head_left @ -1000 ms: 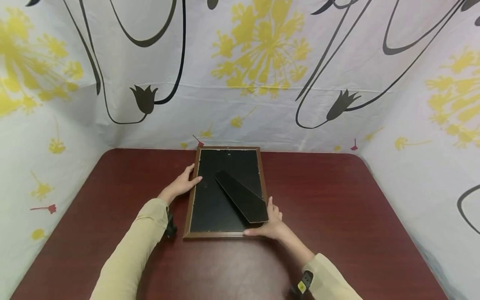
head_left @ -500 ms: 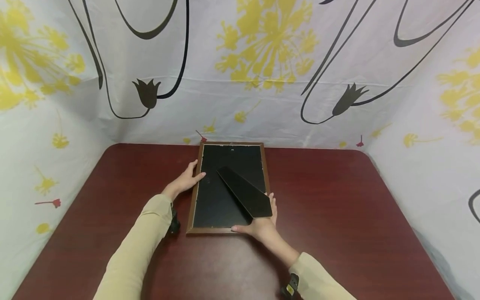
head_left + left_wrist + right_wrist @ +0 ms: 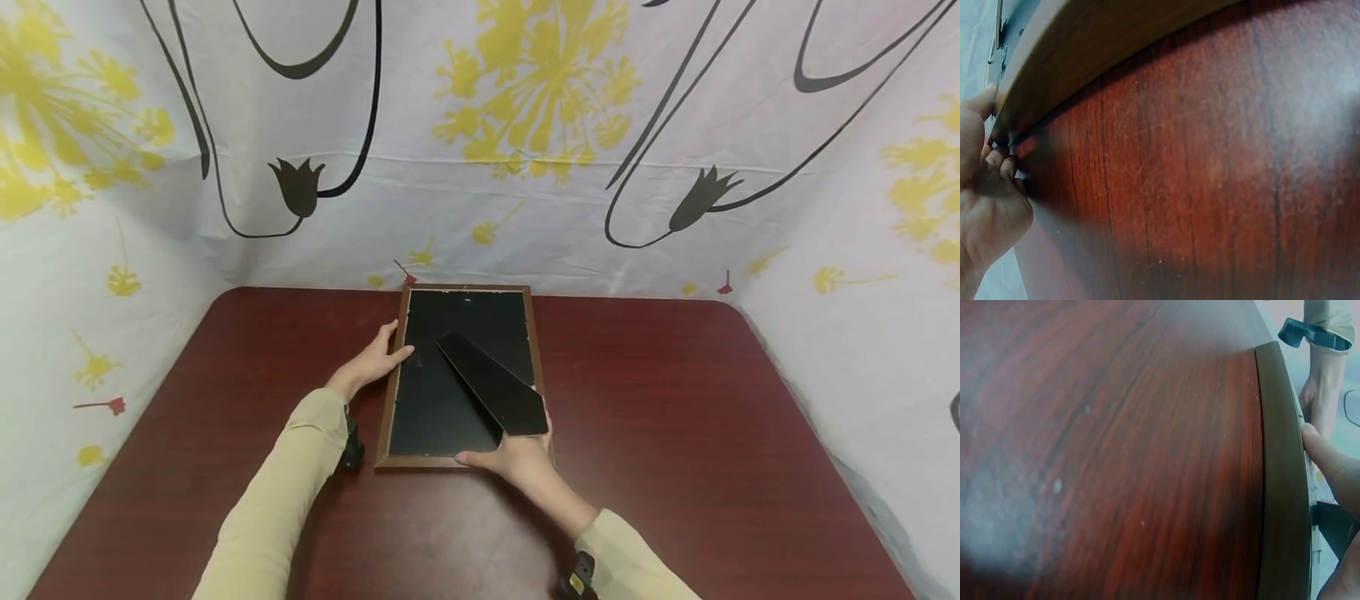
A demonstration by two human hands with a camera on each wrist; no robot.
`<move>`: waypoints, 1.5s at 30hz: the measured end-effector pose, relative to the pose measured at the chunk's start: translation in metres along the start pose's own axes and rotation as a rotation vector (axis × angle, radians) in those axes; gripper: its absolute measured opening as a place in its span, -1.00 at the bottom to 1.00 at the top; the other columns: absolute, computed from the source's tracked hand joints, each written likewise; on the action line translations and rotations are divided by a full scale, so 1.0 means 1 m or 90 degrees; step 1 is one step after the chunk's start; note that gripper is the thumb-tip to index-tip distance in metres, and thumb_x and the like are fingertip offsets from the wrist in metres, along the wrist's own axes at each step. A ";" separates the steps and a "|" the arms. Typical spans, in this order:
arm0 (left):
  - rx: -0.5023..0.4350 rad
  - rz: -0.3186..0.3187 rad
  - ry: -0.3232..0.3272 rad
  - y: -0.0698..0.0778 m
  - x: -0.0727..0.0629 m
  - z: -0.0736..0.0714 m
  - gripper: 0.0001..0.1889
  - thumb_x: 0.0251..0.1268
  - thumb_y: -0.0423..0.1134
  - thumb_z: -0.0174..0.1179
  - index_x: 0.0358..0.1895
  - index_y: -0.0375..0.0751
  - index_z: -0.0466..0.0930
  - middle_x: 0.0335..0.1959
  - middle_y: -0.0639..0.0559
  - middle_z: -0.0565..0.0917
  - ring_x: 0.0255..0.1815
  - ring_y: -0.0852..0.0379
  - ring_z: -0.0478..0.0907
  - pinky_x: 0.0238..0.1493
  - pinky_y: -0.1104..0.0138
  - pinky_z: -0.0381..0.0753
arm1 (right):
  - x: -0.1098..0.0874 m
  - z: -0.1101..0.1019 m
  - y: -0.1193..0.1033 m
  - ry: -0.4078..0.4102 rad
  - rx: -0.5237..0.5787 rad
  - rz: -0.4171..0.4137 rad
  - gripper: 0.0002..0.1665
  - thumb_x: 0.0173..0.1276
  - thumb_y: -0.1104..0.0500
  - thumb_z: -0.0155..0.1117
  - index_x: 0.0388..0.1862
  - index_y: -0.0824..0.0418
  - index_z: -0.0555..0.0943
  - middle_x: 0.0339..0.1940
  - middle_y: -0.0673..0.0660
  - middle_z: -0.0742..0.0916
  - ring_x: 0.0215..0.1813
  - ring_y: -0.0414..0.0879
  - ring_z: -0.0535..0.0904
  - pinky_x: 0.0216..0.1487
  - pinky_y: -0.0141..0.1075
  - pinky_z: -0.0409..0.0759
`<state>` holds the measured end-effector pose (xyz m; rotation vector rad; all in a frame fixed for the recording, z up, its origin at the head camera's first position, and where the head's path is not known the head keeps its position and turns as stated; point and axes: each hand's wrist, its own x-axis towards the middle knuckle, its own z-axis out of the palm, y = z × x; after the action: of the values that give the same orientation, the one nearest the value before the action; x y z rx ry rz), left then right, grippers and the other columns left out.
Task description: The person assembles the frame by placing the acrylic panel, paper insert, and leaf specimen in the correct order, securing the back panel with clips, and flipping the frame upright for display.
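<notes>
Clamps frame with left grip and right grip, now shifted farther in along bottom edge; probably steadies it.

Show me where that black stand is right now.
In the head view, the black stand slants across the picture frame toward its lower-right corner, its wide end by the right hand.

We can read no text or numbers. The yellow patch on the wrist device behind our right hand is illegible.
</notes>
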<state>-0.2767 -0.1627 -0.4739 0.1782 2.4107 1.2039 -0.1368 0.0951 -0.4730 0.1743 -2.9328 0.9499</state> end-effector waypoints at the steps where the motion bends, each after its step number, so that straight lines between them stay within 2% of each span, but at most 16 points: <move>1: -0.002 0.002 -0.002 0.000 0.000 0.000 -0.20 0.40 0.03 -0.13 0.44 -0.16 -0.44 0.48 -0.22 -0.31 0.48 -0.18 -0.32 0.42 -0.10 -0.10 | 0.000 0.000 0.001 0.015 -0.006 -0.010 0.24 -0.41 -0.28 0.55 0.33 0.05 0.28 0.37 0.21 0.33 0.45 0.21 -0.05 0.33 0.24 -0.06; 4: -0.009 0.001 0.002 0.001 0.001 -0.001 -0.20 0.39 0.02 -0.10 0.44 -0.17 -0.40 0.48 -0.24 -0.29 0.48 -0.20 -0.29 0.41 -0.11 -0.08 | 0.001 0.000 0.003 0.040 -0.008 -0.034 0.26 -0.44 -0.28 0.56 0.34 0.03 0.27 0.38 0.20 0.32 0.46 0.22 -0.03 0.31 0.24 0.00; 8: -0.005 -0.007 0.011 0.001 -0.001 -0.004 -0.22 0.38 -0.01 -0.07 0.45 -0.17 -0.34 0.47 -0.26 -0.22 0.48 -0.19 -0.23 0.40 -0.10 -0.04 | 0.001 -0.001 0.004 0.041 -0.017 -0.052 0.26 -0.41 -0.30 0.54 0.35 0.02 0.25 0.42 0.21 0.27 0.47 0.25 -0.04 0.29 0.24 0.06; 15: 0.014 -0.007 0.014 0.004 0.002 -0.005 -0.23 0.37 -0.02 -0.05 0.45 -0.17 -0.29 0.46 -0.28 -0.14 0.47 -0.20 -0.17 0.39 -0.09 0.01 | 0.003 -0.002 0.003 0.046 -0.036 -0.026 0.24 -0.41 -0.31 0.53 0.33 0.03 0.28 0.41 0.30 0.25 0.42 0.27 0.05 0.23 0.25 0.08; 21: 0.028 -0.001 0.011 0.010 0.004 -0.004 -0.23 0.37 0.00 -0.06 0.45 -0.16 -0.29 0.47 -0.27 -0.14 0.47 -0.20 -0.17 0.39 -0.09 0.03 | 0.005 -0.003 0.003 0.012 -0.022 0.041 0.24 -0.37 -0.32 0.52 0.35 0.00 0.24 0.43 0.36 0.13 0.37 0.35 0.02 0.27 0.25 -0.02; 25: 0.018 -0.015 0.014 0.009 0.004 -0.004 -0.23 0.39 0.00 -0.08 0.45 -0.14 -0.33 0.48 -0.23 -0.18 0.48 -0.19 -0.21 0.39 -0.09 0.00 | 0.006 -0.004 0.003 0.006 -0.013 0.033 0.25 -0.33 -0.30 0.51 0.38 0.03 0.19 0.45 0.34 0.10 0.40 0.32 -0.03 0.29 0.22 -0.03; 29: 0.002 -0.032 0.015 0.006 0.001 -0.002 -0.23 0.40 0.01 -0.11 0.45 -0.11 -0.37 0.49 -0.19 -0.23 0.48 -0.19 -0.24 0.40 -0.10 -0.04 | 0.007 -0.012 0.013 0.012 0.017 0.029 0.34 -0.30 -0.20 0.55 0.41 0.22 0.09 0.43 0.36 0.13 0.36 0.35 0.07 0.27 0.23 0.07; 31: -0.008 -0.035 0.016 0.004 0.000 -0.001 -0.23 0.40 0.01 -0.11 0.45 -0.10 -0.38 0.49 -0.19 -0.24 0.49 -0.18 -0.26 0.40 -0.10 -0.05 | 0.012 -0.021 0.025 0.012 0.038 0.053 0.26 -0.23 -0.09 0.55 0.38 0.34 0.11 0.36 0.44 0.21 0.28 0.41 0.16 0.24 0.22 0.19; 34: -0.022 -0.034 0.018 0.002 0.000 -0.002 -0.24 0.40 0.00 -0.12 0.45 -0.09 -0.39 0.49 -0.19 -0.25 0.49 -0.17 -0.28 0.41 -0.09 -0.07 | 0.027 -0.036 0.047 -0.022 0.115 0.108 -0.11 0.01 0.11 0.43 0.26 0.44 0.28 0.20 0.49 0.41 0.18 0.39 0.35 0.17 0.11 0.40; 36: -0.031 -0.030 0.020 0.002 0.001 -0.002 -0.24 0.40 0.00 -0.12 0.45 -0.09 -0.39 0.49 -0.19 -0.26 0.49 -0.17 -0.29 0.41 -0.09 -0.08 | 0.036 -0.044 0.061 -0.061 0.189 0.150 -0.36 0.13 0.23 0.30 0.17 0.46 0.38 0.08 0.46 0.54 0.08 0.25 0.50 0.07 -0.05 0.53; 38: -0.037 -0.027 0.020 0.002 0.001 -0.002 -0.23 0.40 0.00 -0.12 0.45 -0.08 -0.39 0.49 -0.18 -0.26 0.49 -0.16 -0.30 0.42 -0.09 -0.08 | 0.043 -0.050 0.071 -0.105 0.277 0.192 -0.50 0.20 0.29 0.22 0.12 0.47 0.43 -0.07 0.36 0.65 -0.08 0.03 0.62 -0.04 -0.22 0.60; 40: -0.042 -0.028 0.015 0.002 0.000 -0.001 -0.23 0.40 0.01 -0.12 0.45 -0.07 -0.41 0.49 -0.18 -0.28 0.49 -0.16 -0.31 0.41 -0.09 -0.09 | 0.048 -0.053 0.078 -0.137 0.348 0.226 -0.50 0.20 0.29 0.23 0.11 0.48 0.45 -0.21 0.26 0.70 -0.22 -0.16 0.64 -0.14 -0.31 0.63; 42: -0.047 -0.033 0.009 0.002 0.000 -0.001 -0.23 0.40 0.01 -0.13 0.45 -0.05 -0.42 0.49 -0.17 -0.29 0.49 -0.16 -0.33 0.41 -0.10 -0.09 | 0.051 -0.056 0.082 -0.172 0.390 0.243 -0.47 0.21 0.28 0.23 0.13 0.50 0.42 -0.24 0.21 0.71 -0.27 -0.25 0.62 -0.14 -0.34 0.64; 45: -0.054 -0.035 0.001 0.002 0.000 0.001 -0.23 0.40 0.01 -0.13 0.45 -0.03 -0.43 0.49 -0.17 -0.31 0.49 -0.16 -0.35 0.41 -0.10 -0.09 | 0.054 -0.063 0.082 -0.207 0.447 0.275 -0.36 0.27 0.14 0.21 0.23 0.47 0.33 -0.03 0.31 0.65 -0.08 -0.12 0.62 0.06 -0.23 0.58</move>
<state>-0.2762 -0.1607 -0.4727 0.0839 2.3451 1.2782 -0.1998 0.1929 -0.4648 -0.3285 -2.8018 2.1737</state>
